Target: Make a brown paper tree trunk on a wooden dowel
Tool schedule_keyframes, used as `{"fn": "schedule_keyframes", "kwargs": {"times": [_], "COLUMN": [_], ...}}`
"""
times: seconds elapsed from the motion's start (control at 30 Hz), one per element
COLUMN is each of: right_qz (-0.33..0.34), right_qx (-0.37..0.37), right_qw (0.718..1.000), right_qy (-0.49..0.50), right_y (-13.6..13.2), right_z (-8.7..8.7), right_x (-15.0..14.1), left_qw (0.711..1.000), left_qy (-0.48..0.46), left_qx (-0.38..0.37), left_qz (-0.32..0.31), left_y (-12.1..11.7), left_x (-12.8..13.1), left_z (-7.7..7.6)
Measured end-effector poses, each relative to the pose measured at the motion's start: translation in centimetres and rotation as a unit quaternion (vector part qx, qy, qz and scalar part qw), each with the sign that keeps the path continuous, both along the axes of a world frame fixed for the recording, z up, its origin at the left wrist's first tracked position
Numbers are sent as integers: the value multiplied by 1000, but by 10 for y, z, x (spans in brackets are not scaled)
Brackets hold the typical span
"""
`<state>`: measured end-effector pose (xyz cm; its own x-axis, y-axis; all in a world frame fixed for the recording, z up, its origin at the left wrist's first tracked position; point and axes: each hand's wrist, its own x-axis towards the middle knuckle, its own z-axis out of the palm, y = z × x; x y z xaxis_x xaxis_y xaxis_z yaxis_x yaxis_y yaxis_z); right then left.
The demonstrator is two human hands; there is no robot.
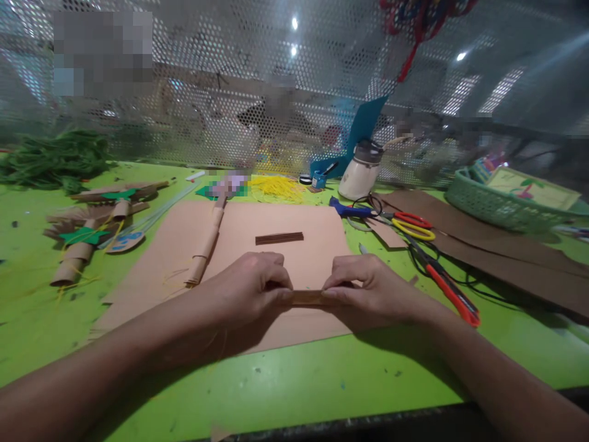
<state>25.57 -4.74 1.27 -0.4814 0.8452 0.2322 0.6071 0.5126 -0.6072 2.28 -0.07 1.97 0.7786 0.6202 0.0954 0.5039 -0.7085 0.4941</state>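
Observation:
Between my two hands stretches a narrow folded strip of brown paper [307, 298]. My left hand [257, 279] pinches its left end, and my right hand [359, 279] pinches the right end. Under them lie large sheets of tan paper [248, 221]. Just beyond my hands, a dark brown pleated paper strip [279, 238] rests on the sheets. To the left of it lies a rolled paper tube [209, 239] with a green and pale purple top.
Left are paper figures with green stars [83, 236] and green strands [55, 156]. Right are scissors [414, 226], a red utility knife [453, 294], a blue glue gun [352, 210], brown paper [483, 245] and a green basket [501, 205]. A white jug [361, 175] stands behind.

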Motion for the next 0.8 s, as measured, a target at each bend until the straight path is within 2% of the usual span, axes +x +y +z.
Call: {"fn": "schedule_keyframes", "kwargs": {"times": [0.13, 0.27, 0.4, 0.6, 0.7, 0.8], "right_qz": [6, 3, 9, 27, 21, 14], "right_qx": [44, 64, 117, 204, 252, 266], "right_qw": [999, 998, 993, 978, 967, 961], "right_qy": [-30, -20, 3, 31, -11, -76], "right_y": [-1, 3, 11, 17, 16, 13], "right_z": [1, -2, -4, -9, -12, -17], "right_x": [3, 5, 10, 9, 5, 2], "left_qw": [999, 999, 997, 977, 962, 958], "left_qy": [1, -9, -40, -70, -24, 3], "left_qx": [-38, -29, 70, 200, 270, 288], "left_qz": [21, 35, 9, -13, -8, -1], "left_y": [3, 5, 9, 11, 8, 1], "left_x": [1, 4, 3, -2, 0, 3], "left_z": [0, 0, 2, -3, -4, -4]}}
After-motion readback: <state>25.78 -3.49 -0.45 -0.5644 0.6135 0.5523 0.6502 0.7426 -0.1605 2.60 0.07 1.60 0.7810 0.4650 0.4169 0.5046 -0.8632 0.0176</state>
